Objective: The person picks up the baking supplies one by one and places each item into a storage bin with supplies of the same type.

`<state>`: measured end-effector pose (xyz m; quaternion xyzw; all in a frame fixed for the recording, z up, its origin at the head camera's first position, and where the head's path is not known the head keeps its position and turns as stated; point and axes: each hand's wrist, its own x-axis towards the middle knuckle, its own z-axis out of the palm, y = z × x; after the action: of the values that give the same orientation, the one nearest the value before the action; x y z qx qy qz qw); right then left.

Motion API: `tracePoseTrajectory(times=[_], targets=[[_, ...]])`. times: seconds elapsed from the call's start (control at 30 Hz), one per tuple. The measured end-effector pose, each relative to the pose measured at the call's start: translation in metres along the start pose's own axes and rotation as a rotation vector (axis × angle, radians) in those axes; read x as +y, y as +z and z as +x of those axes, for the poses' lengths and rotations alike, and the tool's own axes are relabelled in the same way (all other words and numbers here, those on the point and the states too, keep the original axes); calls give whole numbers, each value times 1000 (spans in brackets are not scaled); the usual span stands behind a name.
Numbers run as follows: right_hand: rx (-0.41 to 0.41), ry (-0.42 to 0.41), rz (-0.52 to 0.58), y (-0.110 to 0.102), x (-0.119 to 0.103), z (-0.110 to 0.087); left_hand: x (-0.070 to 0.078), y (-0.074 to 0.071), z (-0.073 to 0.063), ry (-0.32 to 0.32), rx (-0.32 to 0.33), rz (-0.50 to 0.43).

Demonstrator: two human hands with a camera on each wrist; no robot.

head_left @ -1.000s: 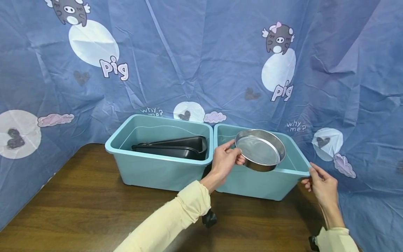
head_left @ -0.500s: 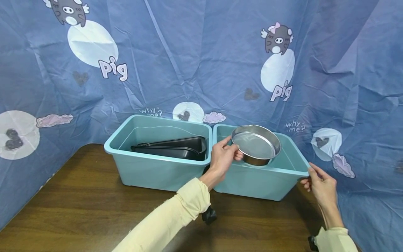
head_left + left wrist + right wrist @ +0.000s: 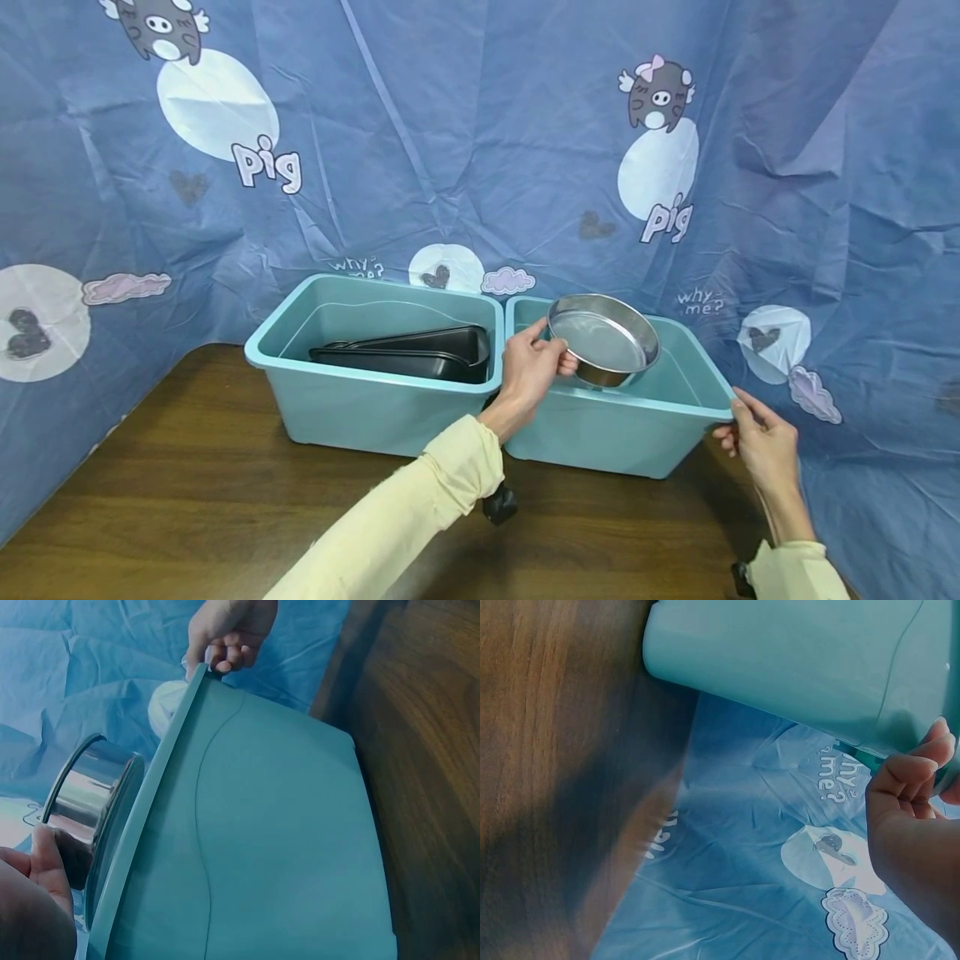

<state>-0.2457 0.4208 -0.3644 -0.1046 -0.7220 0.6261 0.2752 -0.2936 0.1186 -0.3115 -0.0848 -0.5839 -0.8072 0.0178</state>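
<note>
My left hand [image 3: 531, 367] pinches the near-left rim of a round, shiny metal sieve [image 3: 600, 342] with a flat grey bottom. The sieve is tilted over the mouth of the right teal bin [image 3: 615, 437]. In the left wrist view its metal side wall [image 3: 88, 796] shows just above the bin's rim. At the bin's right end, my right hand [image 3: 768, 446] grips the rim corner between thumb and fingers. The right wrist view shows those curled fingers [image 3: 911, 776] at the corner, partly cut off by the frame edge.
A second teal bin [image 3: 345, 408] stands directly left of the first. Black loaf-shaped pans [image 3: 405, 360] lie inside it, one overlapping another. Both bins stand on a brown wooden table [image 3: 225, 500]. A blue printed cloth [image 3: 450, 125] hangs close behind and to the right.
The sieve in my left hand has shifted left and slightly away, settling lower over the right bin's opening. My right hand stays on the rim corner.
</note>
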Motion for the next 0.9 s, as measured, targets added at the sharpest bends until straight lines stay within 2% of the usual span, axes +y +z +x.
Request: tracePoseTrajectory(times=[0.3,0.67,0.9], targets=[[3,-15,35,2,0,-2,1,1,3,2,-3,30],[-8,1,12,1,0,-1,2,4,6,1,-2,85],[-13,14,-32,-1,0,0,3,10,7,-28,-58,81]])
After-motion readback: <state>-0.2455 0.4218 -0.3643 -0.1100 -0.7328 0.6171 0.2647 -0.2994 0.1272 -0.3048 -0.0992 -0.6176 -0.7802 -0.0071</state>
